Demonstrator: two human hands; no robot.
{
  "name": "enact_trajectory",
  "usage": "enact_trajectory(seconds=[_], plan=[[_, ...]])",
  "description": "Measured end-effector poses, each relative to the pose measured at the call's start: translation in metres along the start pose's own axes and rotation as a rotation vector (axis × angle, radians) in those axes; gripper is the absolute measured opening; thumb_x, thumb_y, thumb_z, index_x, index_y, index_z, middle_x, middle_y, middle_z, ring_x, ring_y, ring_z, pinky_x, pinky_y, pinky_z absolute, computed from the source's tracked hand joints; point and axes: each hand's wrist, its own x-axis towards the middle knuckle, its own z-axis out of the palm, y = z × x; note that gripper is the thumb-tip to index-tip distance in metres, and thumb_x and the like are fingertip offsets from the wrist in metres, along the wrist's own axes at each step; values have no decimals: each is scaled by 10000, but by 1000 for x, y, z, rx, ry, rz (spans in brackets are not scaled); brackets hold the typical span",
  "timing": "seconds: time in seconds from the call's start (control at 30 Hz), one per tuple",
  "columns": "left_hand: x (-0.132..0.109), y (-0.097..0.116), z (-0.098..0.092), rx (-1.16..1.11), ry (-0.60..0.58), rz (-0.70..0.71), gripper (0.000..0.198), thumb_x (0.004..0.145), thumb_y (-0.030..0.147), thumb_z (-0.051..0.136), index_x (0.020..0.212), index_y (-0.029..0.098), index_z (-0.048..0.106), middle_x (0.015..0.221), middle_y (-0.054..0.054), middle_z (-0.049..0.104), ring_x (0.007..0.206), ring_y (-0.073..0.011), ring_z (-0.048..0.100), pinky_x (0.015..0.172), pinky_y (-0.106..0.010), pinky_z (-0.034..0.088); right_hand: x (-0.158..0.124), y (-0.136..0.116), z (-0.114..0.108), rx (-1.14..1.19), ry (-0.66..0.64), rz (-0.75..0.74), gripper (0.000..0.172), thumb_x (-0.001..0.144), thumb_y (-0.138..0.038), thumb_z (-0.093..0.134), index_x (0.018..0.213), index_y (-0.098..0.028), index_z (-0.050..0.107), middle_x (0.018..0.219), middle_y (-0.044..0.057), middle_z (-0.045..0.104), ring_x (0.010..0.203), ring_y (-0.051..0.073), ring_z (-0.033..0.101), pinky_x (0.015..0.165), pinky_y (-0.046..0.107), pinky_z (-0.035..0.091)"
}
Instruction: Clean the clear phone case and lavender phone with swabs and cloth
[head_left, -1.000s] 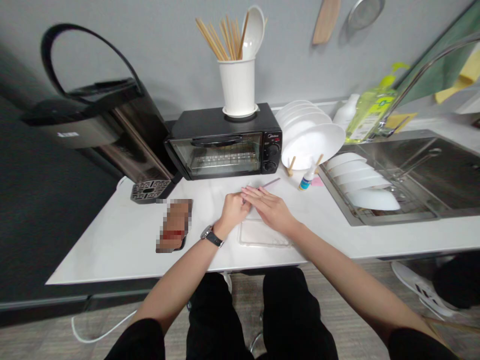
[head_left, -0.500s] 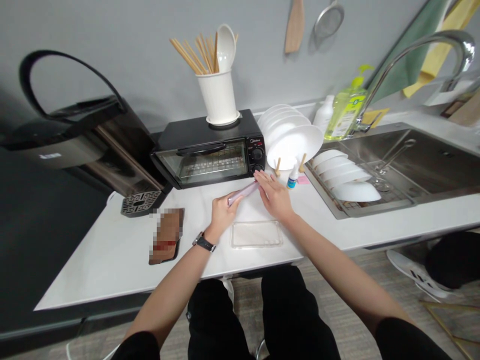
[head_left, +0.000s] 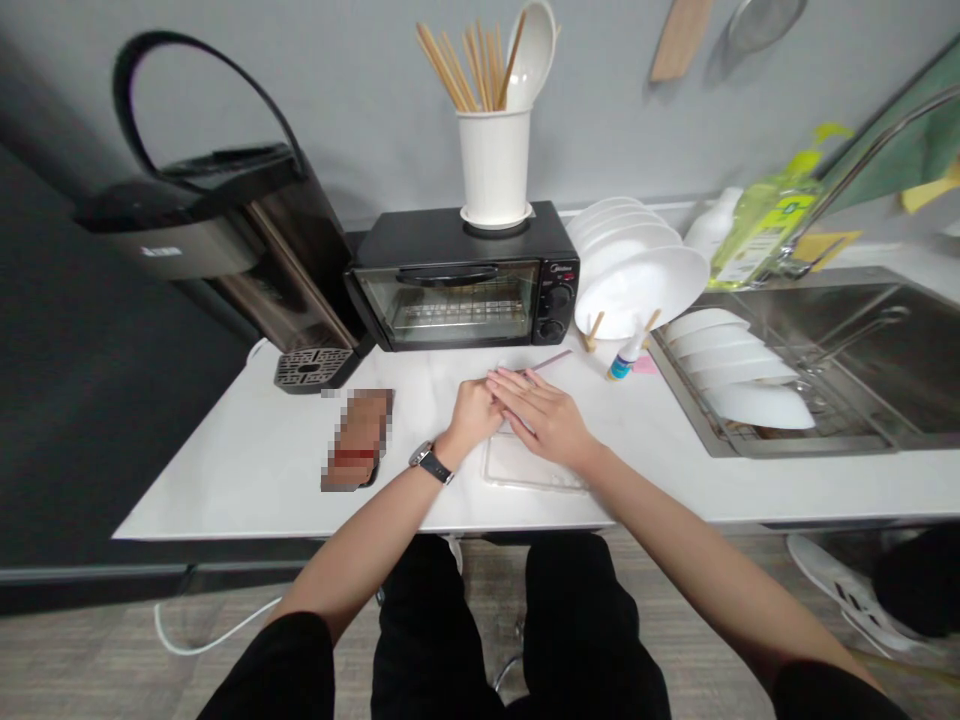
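Note:
My left hand (head_left: 475, 412), wearing a wristwatch (head_left: 430, 461), is closed around the near end of a thin lilac phone (head_left: 552, 362). Only the phone's far edge shows; the rest is covered by my hands. Across it lies my right hand (head_left: 546, 412), fingers stretched out flat, its fingertips reaching the left hand. Just below both hands, a clear phone case (head_left: 529, 470) rests on the white counter, partly hidden by the right hand. A small bottle with a blue label (head_left: 624, 362) stands to the right, beside a pink slip (head_left: 645, 366).
Behind the hands is a black toaster oven (head_left: 457, 305) bearing a white utensil cup (head_left: 495, 165). A blurred-out flat item (head_left: 356, 440) lies left, near a black drink machine (head_left: 300, 270). White plates (head_left: 637, 290) and a sink with stacked bowls (head_left: 757, 405) are at right.
My right hand has slid left and toward me along the phone, from its far end to over the left hand. The view has shifted, moving the background right.

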Motion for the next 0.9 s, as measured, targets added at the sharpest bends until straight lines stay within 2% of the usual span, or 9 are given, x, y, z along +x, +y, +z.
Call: enact_trajectory(seconds=[0.07,0.17,0.23,0.4,0.53,0.6,0.67,0.77,0.9], plan=[[1,7,-4,-39,30,-33,305,936,179,540,669,161,687,608,-32,693,531,-155,610,568,-251,471,-2,6,-3,-21,26,47,569,1095,-219,394,1660,-242,332,1602,81,532,1518,227,474,1279,524,403],[2,17,-11,-120,66,-88,259,1014,313,587,977,170,800,832,-43,807,673,-173,713,657,-246,540,-5,18,-9,-68,124,163,557,1094,-235,408,1649,-243,357,1594,83,545,1521,242,471,1288,547,379],[3,21,-13,-151,72,-114,281,1016,368,627,1149,188,799,980,-55,834,762,-191,758,713,-254,570,-8,28,-13,-103,193,256,549,1094,-249,416,1641,-247,372,1590,83,551,1526,252,466,1285,560,377],[4,20,-13,-145,59,-116,296,1012,373,650,1186,187,800,1006,-65,839,803,-206,784,757,-261,584,-13,42,-16,-134,225,375,529,1096,-289,411,1623,-239,405,1587,88,557,1524,261,471,1280,558,383],[4,21,-12,-150,44,-115,299,1022,365,628,1211,196,787,1047,-65,835,843,-207,783,782,-263,580,-10,33,-14,-106,196,353,566,1085,-319,436,1641,-236,369,1610,99,528,1537,277,450,1274,575,388],[4,20,-11,-149,33,-117,271,1020,345,613,1155,193,792,1019,-62,834,832,-203,772,777,-265,573,-7,23,-11,-63,152,267,583,1080,-317,452,1648,-233,351,1609,107,528,1532,279,459,1272,584,390],[4,16,-8,-125,28,-116,240,996,289,593,933,166,789,837,-52,808,705,-185,727,685,-256,540,-3,13,-8,-18,96,166,587,1081,-300,454,1653,-227,342,1602,113,535,1518,268,479,1271,575,399],[3,7,-3,-78,-1,-98,289,878,170,562,595,167,621,549,-18,642,507,-149,581,535,-250,422,2,2,-3,23,17,60,578,1088,-285,441,1654,-225,340,1595,113,542,1515,249,482,1268,549,413],[1,1,-1,-79,-4,-74,251,781,123,521,537,179,523,513,-8,576,482,-134,519,510,-253,361,4,0,-1,31,-17,25,575,1095,-297,443,1655,-220,338,1600,115,531,1527,237,460,1277,536,396]])
